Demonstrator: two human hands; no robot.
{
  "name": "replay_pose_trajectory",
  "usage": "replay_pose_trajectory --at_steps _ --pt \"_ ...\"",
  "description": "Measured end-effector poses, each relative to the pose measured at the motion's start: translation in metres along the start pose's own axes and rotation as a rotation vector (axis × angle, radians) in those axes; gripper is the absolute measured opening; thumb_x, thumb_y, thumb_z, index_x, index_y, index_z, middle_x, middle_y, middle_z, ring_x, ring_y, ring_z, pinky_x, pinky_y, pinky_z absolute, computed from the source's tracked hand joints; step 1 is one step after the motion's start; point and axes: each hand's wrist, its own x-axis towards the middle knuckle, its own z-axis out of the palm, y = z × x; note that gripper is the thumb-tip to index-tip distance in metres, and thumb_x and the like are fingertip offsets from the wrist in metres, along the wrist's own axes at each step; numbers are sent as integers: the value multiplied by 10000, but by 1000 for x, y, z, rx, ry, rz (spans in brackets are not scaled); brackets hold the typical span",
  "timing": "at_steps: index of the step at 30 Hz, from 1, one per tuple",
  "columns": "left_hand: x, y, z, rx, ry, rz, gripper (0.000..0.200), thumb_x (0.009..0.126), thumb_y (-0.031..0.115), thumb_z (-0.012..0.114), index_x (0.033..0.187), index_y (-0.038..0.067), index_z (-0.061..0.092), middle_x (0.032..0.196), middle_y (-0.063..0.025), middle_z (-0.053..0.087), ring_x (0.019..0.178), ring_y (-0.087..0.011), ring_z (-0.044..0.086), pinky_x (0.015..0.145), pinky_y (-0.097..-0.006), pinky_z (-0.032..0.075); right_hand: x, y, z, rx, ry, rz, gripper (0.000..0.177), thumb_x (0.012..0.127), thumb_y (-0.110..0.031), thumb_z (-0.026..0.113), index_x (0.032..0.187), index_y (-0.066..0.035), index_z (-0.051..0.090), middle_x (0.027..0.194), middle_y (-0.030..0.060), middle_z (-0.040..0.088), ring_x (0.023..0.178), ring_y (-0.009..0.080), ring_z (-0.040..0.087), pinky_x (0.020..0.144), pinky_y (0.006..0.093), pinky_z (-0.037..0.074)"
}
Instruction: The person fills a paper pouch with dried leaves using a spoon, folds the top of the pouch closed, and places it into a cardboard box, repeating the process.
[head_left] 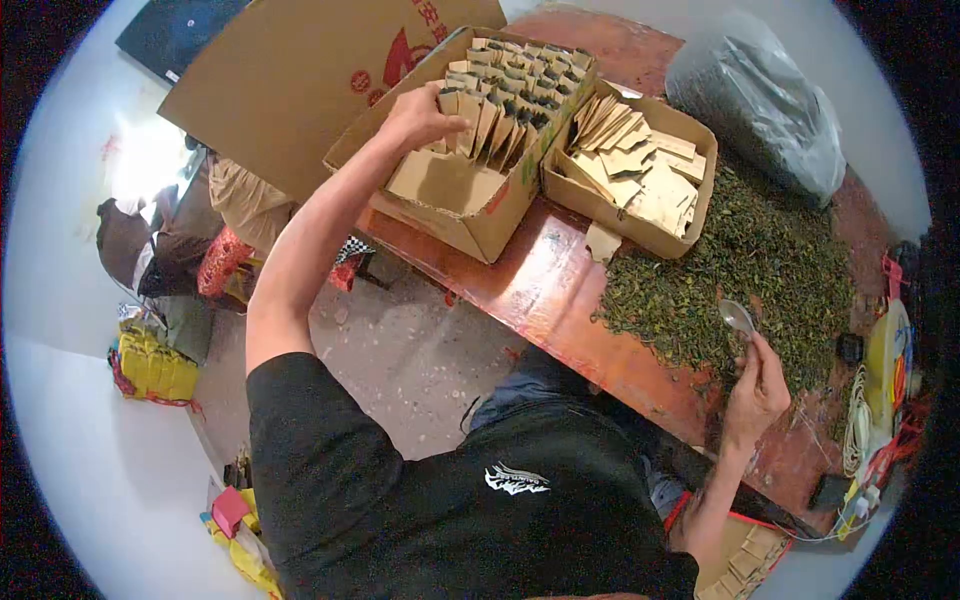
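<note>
My left hand reaches into a cardboard box, its fingers closed at the near left end of the rows of small brown paper packets. It pinches the edge of a packet there, partly hidden by the fingers. The packets stand upright, with dark leaf showing at many open tops. In my right hand is a small clear spoon, gripped by its handle. The spoon's bowl is over a wide heap of dried green leaves on the red table.
A smaller cardboard box of flat paper packets stands beside the first box. A clear plastic bag lies behind the leaf heap. Cords and a yellow item are at the right edge. More packets sit in a box below my right arm.
</note>
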Motion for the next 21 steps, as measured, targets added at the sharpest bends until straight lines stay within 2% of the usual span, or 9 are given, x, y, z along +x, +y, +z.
replay_pose_trajectory --at_steps 2,4,7,10,13,19,21 --pt "1 1 3 5 -22 -52 601 748 422 897 1146 12 712 930 -147 775 842 -256 763 754 -398 611 1 -2 0 5 13 -18 245 952 54 652 1166 -9 753 1023 128 775 777 188 737 685 307 582" --pt "-6 14 -2 73 -19 -65 565 746 426 901 1104 21 739 909 -134 782 803 -232 768 730 -382 620 1 -1 1 4 9 -18 243 955 54 650 1165 -9 755 1019 128 775 777 183 734 680 302 582" --pt "-7 16 -3 -13 -99 -110 531 732 435 910 1044 30 767 867 -124 787 750 -203 768 718 -362 622 2 -1 2 5 -5 -5 245 957 54 648 1167 -10 756 1013 125 775 779 179 733 677 300 582" --pt "-1 4 6 -31 -96 -65 496 751 442 894 1002 31 779 834 -116 785 738 -202 769 725 -360 624 2 0 4 7 -27 14 238 984 46 628 1184 3 748 1038 115 779 831 156 734 700 284 582" --pt "6 -3 13 -48 -114 -121 454 777 450 867 945 34 790 795 -107 779 724 -196 768 722 -352 623 3 -3 2 -27 -61 31 231 995 42 621 1189 12 744 1048 114 781 838 148 733 708 277 579" --pt "7 -4 11 -37 -140 -184 486 771 487 829 823 5 784 783 -124 774 755 -235 772 782 -372 613 2 2 8 30 -35 34 228 998 30 625 1189 9 748 1020 103 783 767 134 713 679 269 564" --pt "7 -6 13 15 -103 -135 489 771 471 825 820 -13 776 803 -162 771 806 -279 773 825 -395 606 1 3 8 39 -32 33 227 999 23 628 1189 3 751 1012 97 783 753 126 707 669 263 559"
